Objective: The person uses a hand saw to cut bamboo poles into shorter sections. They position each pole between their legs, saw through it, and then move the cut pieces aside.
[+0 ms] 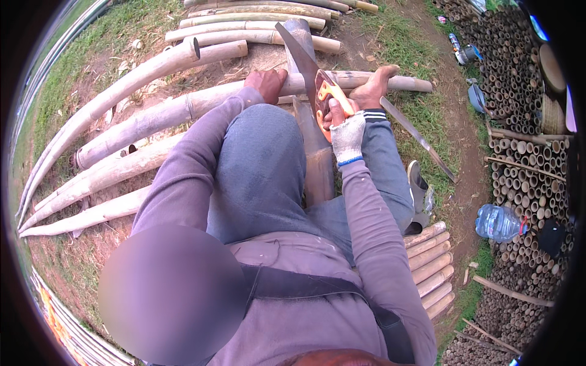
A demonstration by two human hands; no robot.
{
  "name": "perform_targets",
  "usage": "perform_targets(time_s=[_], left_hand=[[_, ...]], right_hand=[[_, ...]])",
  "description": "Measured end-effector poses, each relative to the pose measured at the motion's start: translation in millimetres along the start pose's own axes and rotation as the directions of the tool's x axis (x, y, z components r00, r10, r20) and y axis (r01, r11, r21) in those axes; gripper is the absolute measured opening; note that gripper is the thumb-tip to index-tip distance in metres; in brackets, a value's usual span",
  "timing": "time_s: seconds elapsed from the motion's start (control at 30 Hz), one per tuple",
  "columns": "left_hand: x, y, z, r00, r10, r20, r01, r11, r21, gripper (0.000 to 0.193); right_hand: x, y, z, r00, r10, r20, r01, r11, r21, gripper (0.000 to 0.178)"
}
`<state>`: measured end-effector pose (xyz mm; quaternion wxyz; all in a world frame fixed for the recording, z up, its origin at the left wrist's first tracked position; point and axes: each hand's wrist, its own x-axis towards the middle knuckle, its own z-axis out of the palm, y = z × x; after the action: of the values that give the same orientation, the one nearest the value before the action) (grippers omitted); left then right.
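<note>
My left hand (267,85) presses down on a thick bamboo pole (213,100), its fingers curled over the top. In my right hand (346,133), which wears a white knitted glove with bare fingertips, is the orange handle of a handsaw (299,52). The saw's blade slants up and left across the pole, just right of my left hand. Whether its teeth sit in a cut is hidden. Right of the saw, a bare foot (369,91) below a striped cuff rests against the pole. A log (318,174) lies crosswise beneath the pole, between my legs.
Several bamboo poles (116,171) lie at the left, more (256,25) at the far side. A machete-like blade (421,140) and a shoe (417,192) lie to the right. Cut bamboo lengths (432,268) sit nearby. Stacked bamboo pieces (525,174) and a water jug (497,223) line the right edge.
</note>
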<state>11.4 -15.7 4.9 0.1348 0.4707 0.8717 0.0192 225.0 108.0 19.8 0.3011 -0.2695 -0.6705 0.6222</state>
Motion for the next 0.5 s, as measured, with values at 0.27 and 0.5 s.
perform_targets(time_s=[0.27, 0.5], left_hand=[[-26.4, -11.7, -14.2, 1.000, -0.006, -0.001, 0.006, 0.999, 0.047, 0.043], [-24.4, -26.2, -6.1, 1.000, -0.011, -0.021, 0.013, 0.996, 0.085, 0.043]], right_hand=[[-32.3, 2.4, 14.3, 0.994, -0.079, 0.071, 0.070, 0.989, 0.130, 0.037], [-33.7, -6.9, 27.2, 0.999, 0.032, 0.031, -0.033, 0.999, 0.021, 0.031]])
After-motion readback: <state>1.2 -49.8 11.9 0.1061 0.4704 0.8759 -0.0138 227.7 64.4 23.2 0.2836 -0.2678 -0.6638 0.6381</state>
